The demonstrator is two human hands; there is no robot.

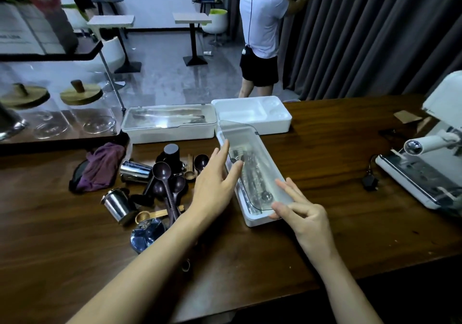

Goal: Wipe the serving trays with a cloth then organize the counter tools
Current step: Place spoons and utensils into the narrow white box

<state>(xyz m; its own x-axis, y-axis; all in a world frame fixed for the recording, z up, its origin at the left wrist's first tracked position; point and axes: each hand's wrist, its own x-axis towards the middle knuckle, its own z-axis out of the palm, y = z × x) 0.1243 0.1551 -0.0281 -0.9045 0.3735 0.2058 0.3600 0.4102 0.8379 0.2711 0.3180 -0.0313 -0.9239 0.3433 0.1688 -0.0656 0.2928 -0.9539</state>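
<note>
Long white plastic box (pixel 257 220) lies at an angle mid-tabletop (pixel 337 173), just in front of the other two boxes. Its frosted translucent lid (pixel 250 143) is down over most of the box and lifted a little at the far end. Metal utensils (pixel 252 173) show blurred through it. Left hand (pixel 215 183): fingers straight, tips touching the lid's left edge, holding nothing. Right hand (pixel 302 211): thumb and first two fingers pinch the lid's near corner, the other fingers curled in. Behind, a second white box (pixel 170 131) lies closed under a clear lid, touching an open white moulded tray (pixel 252 115) with rounded recesses. Left of the hands is a loose heap of tools: dark round-bowled scoops (pixel 162 171), two polished steel cups (pixel 117 205), a pale wooden scoop (pixel 147 215), a black cylinder (pixel 171 151). A crumpled purple cloth (pixel 102 166) lies beside the heap. Tabletop is dark wood with glossy grain. A white espresso machine (pixel 437 163) stands at the right edge. On the floor beyond, a person (pixel 262 23) faces a dark pleated curtain (pixel 375 36).
</note>
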